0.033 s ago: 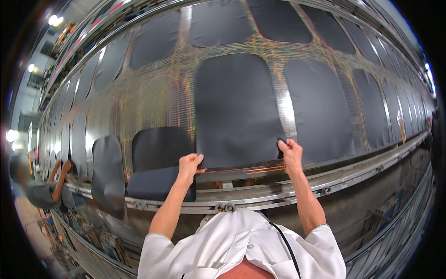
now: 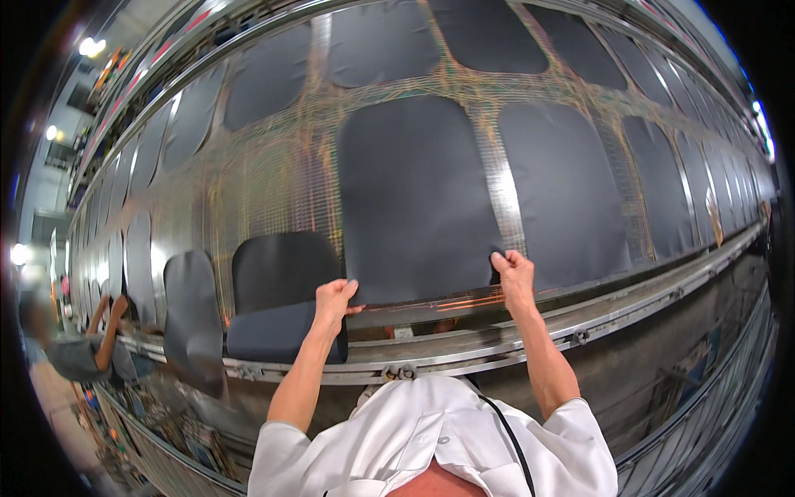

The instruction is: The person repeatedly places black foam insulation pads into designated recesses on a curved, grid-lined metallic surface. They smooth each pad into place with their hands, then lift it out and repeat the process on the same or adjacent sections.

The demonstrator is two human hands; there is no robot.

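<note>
A large dark grey sheet panel with rounded far corners lies in front of me on a wide mesh surface of coloured lines. Pinched at its near left corner is my left hand, thumb on top. At the near right corner my right hand grips the same panel, and a small flap of it bends up there. The panel's near edge hangs between both hands, close to the surface's front border. Left of my left hand, another dark panel lies with its near part folded over.
A metal rail runs along the front. Right of my panel lies a similar grey panel; more line the far row. A bent panel droops over the rail at left. Farther left, another person's hands reach to the surface.
The panels and my hands sit slightly farther left in the picture. Both hands keep their hold on the panel's near corners.
</note>
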